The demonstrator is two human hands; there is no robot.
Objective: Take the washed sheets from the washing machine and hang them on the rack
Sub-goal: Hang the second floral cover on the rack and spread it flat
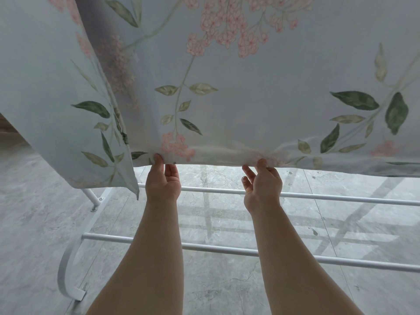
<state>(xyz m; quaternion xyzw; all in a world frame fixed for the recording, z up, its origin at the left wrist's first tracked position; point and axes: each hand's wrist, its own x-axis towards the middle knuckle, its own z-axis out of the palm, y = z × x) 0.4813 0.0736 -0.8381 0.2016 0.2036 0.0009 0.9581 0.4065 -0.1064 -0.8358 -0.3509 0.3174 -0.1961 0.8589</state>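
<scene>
Pale blue with pink blossoms and green leaves, the sheet [250, 98] hangs in front of me and fills the upper view. Its lower hem sits above the two white rails of the rack [216, 247]. My left hand [163, 180] pinches that hem near a hanging fold at the sheet's left. My right hand [261, 183] pinches the same hem further right (thumb on the near face, two fingers loose below). Grey marbled floor [34, 212] lies beneath.
</scene>
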